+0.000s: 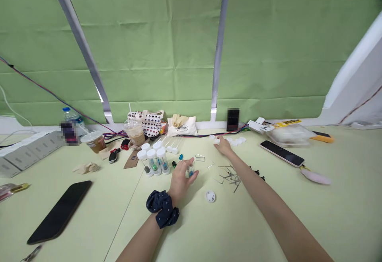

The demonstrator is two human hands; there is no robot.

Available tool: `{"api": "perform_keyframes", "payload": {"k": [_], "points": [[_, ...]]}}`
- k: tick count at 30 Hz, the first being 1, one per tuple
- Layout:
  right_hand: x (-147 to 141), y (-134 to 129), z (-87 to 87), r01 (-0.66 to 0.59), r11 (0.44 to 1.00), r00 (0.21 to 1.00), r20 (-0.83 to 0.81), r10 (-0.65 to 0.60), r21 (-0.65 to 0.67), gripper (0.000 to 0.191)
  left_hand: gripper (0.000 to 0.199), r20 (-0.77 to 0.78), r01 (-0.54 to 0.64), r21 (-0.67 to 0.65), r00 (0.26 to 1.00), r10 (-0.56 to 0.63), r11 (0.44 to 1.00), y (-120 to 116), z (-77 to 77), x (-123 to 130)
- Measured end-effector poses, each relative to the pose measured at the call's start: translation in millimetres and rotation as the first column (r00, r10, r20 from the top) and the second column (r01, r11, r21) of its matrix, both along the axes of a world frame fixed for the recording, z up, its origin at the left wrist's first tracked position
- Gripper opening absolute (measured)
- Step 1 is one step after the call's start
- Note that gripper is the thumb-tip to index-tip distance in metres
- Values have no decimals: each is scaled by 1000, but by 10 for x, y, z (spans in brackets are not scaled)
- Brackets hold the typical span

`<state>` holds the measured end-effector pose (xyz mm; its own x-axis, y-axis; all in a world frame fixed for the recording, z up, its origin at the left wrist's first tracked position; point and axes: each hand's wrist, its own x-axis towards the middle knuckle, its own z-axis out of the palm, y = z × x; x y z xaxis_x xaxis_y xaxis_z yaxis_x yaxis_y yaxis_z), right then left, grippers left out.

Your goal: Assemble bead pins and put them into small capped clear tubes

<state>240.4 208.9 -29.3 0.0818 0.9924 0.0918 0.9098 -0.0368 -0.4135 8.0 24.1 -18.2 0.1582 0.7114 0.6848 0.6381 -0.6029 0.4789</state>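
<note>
Pale-green table (pixel 227 230), creased green sheeting (pixel 164 43) behind; my left hand (pixel 180 174) holds a clear cylindrical vial (pixel 191 169); my right hand (pixel 223 147), I can't tell.

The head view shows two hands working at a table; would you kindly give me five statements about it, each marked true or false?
1. The left hand holds a clear tube. True.
2. The right hand is touching the bent metal rods. False: it is farther back, at the white plastic pieces.
3. A dark dotted scrunchie is around the left wrist. True.
4. The plastic cup with the upright straw stands to the right of both hands. False: it stands to their left, beside the patterned bag.
5. The capped tubes stand to the left of the left hand. True.
</note>
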Motion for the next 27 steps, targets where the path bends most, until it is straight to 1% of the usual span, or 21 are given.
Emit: {"api": "perform_keyframes", "payload": {"k": [1, 3, 6, 8, 12, 15, 18, 22, 24, 27], "points": [[-16, -36, 23, -5, 1000, 1000, -2, 5, -1, 42, 37, -3, -6, 4, 1000, 6, 1000, -1, 2, -2], [-56, -133, 62, -35, 999, 999, -8, 34, -22, 37, 37, -5, -17, 17, 1000, 17, 1000, -4, 6, -4], [-113, -334, 90, -121, 987, 993, -14, 120, -108, 25, 38, -3, -33, 20, 999, 33, 999, -5, 9, -3], [-141, -476, 94, -160, 973, 987, -6, 161, -169, 21, 40, 19, -53, 5, 998, 53, 999, -3, 7, -5], [-189, -676, 113, -158, 965, 984, 46, 171, -211, 19, 45, 84, -101, -46, 991, 104, 994, -1, 1, -19], [-255, -742, 141, -158, 964, 981, 81, 179, -216, 15, 49, 113, -103, -93, 987, 114, 990, -7, 2, -28], [-349, -792, 157, -168, 962, 974, 113, 196, -215, 14, 51, 156, -75, -130, 983, 95, 989, -12, 8, -26], [-461, -896, 201, -211, 957, 966, 110, 235, -198, 14, 51, 205, -43, -156, 976, 75, 987, -13, 18, -10], [-504, -964, 290, -235, 958, 964, 87, 251, -163, 14, 51, 214, -32, -172, 974, 69, 985, -16, 18, -4], [-579, -1093, 540, -294, 955, 954, 40, 296, -42, 18, 54, 218, -29, -196, 973, 72, 980, -25, 17, -1]]}}
